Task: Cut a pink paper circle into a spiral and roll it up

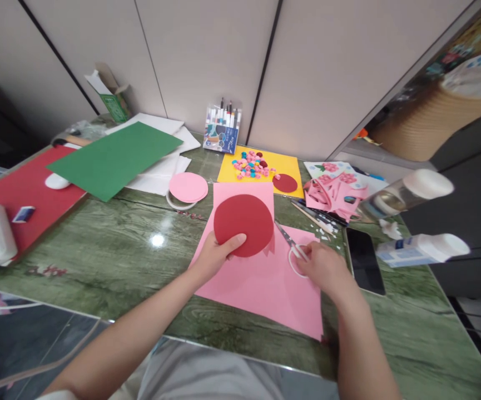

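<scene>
My left hand holds a dark red paper circle by its lower edge, lifted a little over a large pink sheet on the green marble-look table. My right hand rests on the pink sheet and grips the white handles of a pair of scissors. The blades point up and left toward the red circle, close to its right edge.
A pink circle, green sheet, white papers and a red sheet lie to the left. A yellow sheet holds small beads; a marker box stands behind. Pink scraps, a phone and glue bottles sit on the right.
</scene>
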`<state>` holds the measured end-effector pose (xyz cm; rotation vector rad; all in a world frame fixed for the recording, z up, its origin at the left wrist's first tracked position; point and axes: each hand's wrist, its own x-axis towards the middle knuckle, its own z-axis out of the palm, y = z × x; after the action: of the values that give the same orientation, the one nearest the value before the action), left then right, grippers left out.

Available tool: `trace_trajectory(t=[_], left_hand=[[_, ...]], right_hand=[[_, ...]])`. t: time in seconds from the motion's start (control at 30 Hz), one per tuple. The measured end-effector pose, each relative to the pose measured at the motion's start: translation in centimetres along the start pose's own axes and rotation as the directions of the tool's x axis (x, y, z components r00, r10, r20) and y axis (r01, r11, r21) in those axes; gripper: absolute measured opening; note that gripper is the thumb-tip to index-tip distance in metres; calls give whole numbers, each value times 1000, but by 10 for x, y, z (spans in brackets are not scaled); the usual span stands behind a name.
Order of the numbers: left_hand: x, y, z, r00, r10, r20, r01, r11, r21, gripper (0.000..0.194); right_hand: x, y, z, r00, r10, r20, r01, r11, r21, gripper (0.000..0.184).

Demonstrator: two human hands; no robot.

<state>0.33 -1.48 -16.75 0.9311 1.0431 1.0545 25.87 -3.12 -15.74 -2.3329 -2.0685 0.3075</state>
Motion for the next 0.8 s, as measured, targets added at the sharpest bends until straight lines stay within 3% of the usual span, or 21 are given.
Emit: trace_trajectory(t=[0.1, 0.17, 0.2, 0.27, 0.33, 0.4, 0.57, 0.8], left_hand=[[-3, -2, -1, 1000, -2, 27, 0, 998, 70, 31], [-4, -2, -1, 998, 12, 63, -18, 996, 93, 30], [-5, -1, 0, 996, 20, 84, -28, 995, 95, 30], [-7, 2, 1, 991, 25, 128, -37, 995, 91, 31], [-8, 5, 2, 986, 16, 167, -32, 995, 94, 35], [-9, 8, 3, 981, 2, 195, -26, 992, 121, 37], [-11, 11, 6, 962, -39, 271, -23, 975, 221, 36], [-10, 11, 7, 937, -65, 343, -32, 963, 269, 34]], right_hand=[[0, 0, -8, 999, 32, -32, -26, 984, 175, 24], [-1, 0, -15, 999, 34, 5, -32, 903, 428, 23], [-1, -1, -18, 999, 8, 39, -29, 811, 585, 21], [-3, -4, -21, 995, -76, 71, -19, 538, 843, 21], [-4, -9, -18, 991, -129, 38, 2, 295, 955, 27], [-5, -17, -11, 992, -121, -24, 46, 183, 982, 31], [-6, -35, 7, 991, -51, -120, 126, 129, 984, 23], [-11, -38, 1, 990, -78, -120, 125, 68, 990, 30]])
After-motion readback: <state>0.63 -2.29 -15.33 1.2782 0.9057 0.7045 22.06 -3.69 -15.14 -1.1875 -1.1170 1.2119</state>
